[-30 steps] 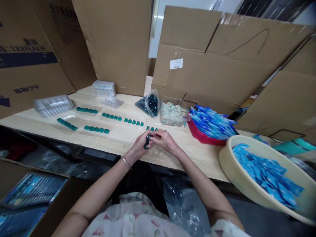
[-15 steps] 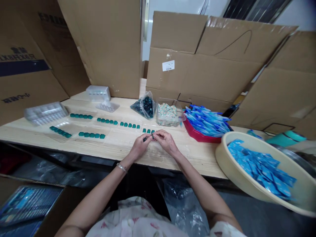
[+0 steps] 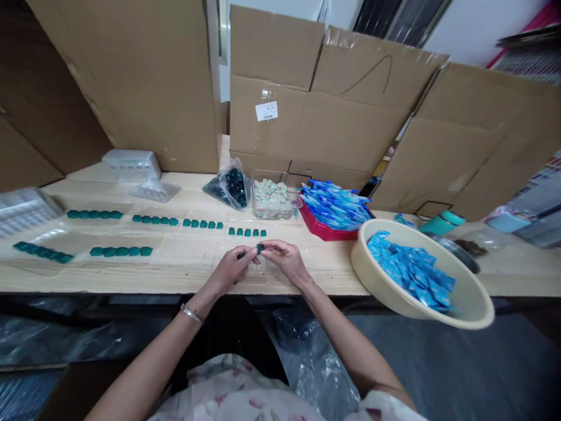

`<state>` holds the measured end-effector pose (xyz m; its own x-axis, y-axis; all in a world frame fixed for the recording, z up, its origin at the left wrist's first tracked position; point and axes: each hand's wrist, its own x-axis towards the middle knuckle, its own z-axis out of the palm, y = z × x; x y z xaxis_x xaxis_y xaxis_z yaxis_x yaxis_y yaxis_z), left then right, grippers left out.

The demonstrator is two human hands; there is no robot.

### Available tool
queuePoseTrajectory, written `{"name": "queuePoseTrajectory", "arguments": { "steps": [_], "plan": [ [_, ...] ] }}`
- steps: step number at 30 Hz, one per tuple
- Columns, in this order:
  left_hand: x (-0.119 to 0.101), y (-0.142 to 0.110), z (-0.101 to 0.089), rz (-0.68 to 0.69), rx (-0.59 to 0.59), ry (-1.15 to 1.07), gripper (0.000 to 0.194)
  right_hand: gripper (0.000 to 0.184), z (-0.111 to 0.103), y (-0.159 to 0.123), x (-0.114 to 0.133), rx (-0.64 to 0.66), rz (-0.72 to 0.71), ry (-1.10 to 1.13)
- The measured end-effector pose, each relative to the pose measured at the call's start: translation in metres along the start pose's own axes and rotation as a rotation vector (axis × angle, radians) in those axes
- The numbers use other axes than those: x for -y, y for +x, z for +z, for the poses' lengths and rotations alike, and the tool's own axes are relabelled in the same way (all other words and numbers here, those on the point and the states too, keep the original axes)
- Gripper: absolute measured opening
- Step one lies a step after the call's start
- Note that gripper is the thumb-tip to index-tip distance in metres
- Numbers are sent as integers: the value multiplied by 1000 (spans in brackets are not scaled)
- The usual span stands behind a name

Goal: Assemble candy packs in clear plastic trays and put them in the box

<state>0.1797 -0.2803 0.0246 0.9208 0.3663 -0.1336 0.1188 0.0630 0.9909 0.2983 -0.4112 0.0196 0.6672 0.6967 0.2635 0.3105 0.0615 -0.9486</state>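
My left hand (image 3: 232,268) is closed in a pinch, and a dark green block (image 3: 260,248) shows between its fingertips and those of my right hand (image 3: 287,262). The fingers of my right hand are also pinched on this block. A second dark piece (image 3: 241,255) peeks out of my left hand, mostly covered by the fingers. Just beyond my hands stands a short row of green blocks (image 3: 248,233) in a clear plastic tray. Further rows of green blocks (image 3: 121,251) lie to the left in similar thin trays. Under my hands, clear plastic is partly hidden.
Behind the rows are a bag of dark teal pieces (image 3: 234,186) and a clear box (image 3: 262,211) of small pale pieces. To the right, a red tray (image 3: 324,230) holds blue pointed items, and a cream basin (image 3: 366,263) with blue packets overhangs the table edge. Cardboard (image 3: 302,128) walls the back.
My view has swung to the right. Both hands have drawn back slightly from the nearest row, and more of its green blocks show. The block between my fingertips is now easier to see.
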Motion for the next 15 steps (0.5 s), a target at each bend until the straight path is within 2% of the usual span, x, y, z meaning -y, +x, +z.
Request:
{"name": "queuePoseTrajectory", "arguments": {
  "steps": [2,4,7,11,15],
  "plan": [
    [0,-1,-1,-11,-11,-35,37,28,-19,7,-4,-79,-5,-55],
    [0,-2,-4,-27,-5,-139,37,21,-40,20,-9,-118,-82,-216],
    [0,-1,-9,-91,31,-343,35,12,-65,41,-19,-20,-209,-519],
    [-2,2,-13,-221,71,-602,31,14,-72,55,-33,144,-254,-800],
    [-2,4,-17,-284,78,-770,22,16,-69,59,-42,218,-290,-933]
  ]
}}
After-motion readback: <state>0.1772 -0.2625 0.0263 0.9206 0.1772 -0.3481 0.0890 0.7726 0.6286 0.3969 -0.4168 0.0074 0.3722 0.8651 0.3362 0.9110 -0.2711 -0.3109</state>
